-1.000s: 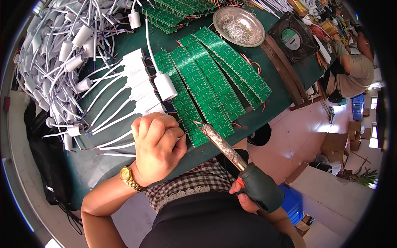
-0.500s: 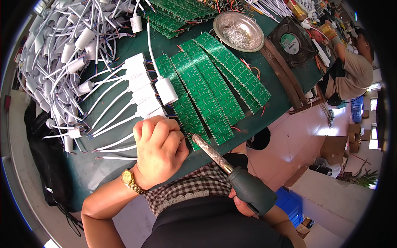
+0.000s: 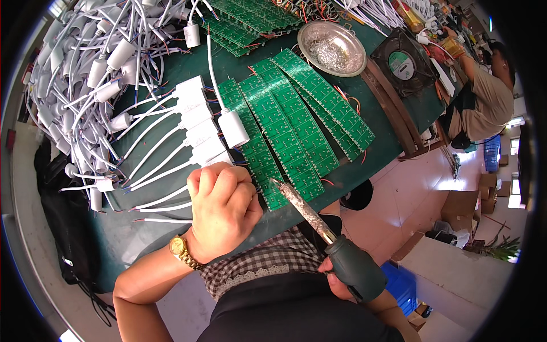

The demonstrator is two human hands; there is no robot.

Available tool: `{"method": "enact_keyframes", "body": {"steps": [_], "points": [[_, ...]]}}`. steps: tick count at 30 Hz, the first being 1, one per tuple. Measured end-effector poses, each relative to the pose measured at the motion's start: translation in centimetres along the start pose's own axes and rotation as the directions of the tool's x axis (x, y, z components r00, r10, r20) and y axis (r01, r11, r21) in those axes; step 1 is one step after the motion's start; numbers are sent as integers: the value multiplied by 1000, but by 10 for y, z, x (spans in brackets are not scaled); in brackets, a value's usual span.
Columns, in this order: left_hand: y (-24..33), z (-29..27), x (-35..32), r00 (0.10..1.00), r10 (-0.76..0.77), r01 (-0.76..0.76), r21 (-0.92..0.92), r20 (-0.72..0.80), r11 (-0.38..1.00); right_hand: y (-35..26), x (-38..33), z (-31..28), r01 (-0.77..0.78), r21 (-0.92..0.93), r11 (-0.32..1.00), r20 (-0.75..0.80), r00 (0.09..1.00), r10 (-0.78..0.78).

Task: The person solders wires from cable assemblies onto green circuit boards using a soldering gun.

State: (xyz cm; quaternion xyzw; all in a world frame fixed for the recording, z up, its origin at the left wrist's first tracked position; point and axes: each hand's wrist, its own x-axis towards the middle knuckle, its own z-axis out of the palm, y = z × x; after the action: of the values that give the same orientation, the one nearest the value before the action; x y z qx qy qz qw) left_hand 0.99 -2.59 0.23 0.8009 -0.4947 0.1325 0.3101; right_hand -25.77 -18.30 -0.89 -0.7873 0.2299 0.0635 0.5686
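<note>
My right hand (image 3: pixel 337 283) is wrapped round the dark green handle of a soldering iron (image 3: pixel 307 214), mostly hidden behind it. The iron's pointed metal tip is over the lower end of a green circuit board strip (image 3: pixel 259 162). To its left, my left hand (image 3: pixel 222 211) is closed, fingers curled down at the same strip's edge. Whatever those fingers pinch is hidden beneath them. Just beyond them lies a row of white plastic housings (image 3: pixel 196 117) with white cables trailing left. One white cylindrical lamp holder (image 3: pixel 233 128) rests across the strip, its cable running away from me.
A large heap of white corded lamp holders (image 3: pixel 94 74) covers the far left. More green boards (image 3: pixel 245 20) are stacked at the back. A metal bowl (image 3: pixel 360 60) with silvery scraps, brown strips (image 3: pixel 393 108) and a black fan (image 3: pixel 403 65) stand right. Another person (image 3: pixel 484 102) sits beyond.
The soldering iron's tip has shifted right and slightly away from me, leaving a wider gap to my left fingers. My left hand keeps its closed pose. The whole view has shifted slightly.
</note>
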Motion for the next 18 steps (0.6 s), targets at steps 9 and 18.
{"method": "enact_keyframes", "body": {"steps": [9, 18], "points": [[0, -1, 1, 1000, -5, 5, 4, 17, 1000, -37, 5, -3, -94, 250, 964, -25, 994, 104], [-5, -8, 2, 993, 52, -43, -90, 103, 995, -9, -5, 2, -95, 438, 894, 7, 995, 102]]}}
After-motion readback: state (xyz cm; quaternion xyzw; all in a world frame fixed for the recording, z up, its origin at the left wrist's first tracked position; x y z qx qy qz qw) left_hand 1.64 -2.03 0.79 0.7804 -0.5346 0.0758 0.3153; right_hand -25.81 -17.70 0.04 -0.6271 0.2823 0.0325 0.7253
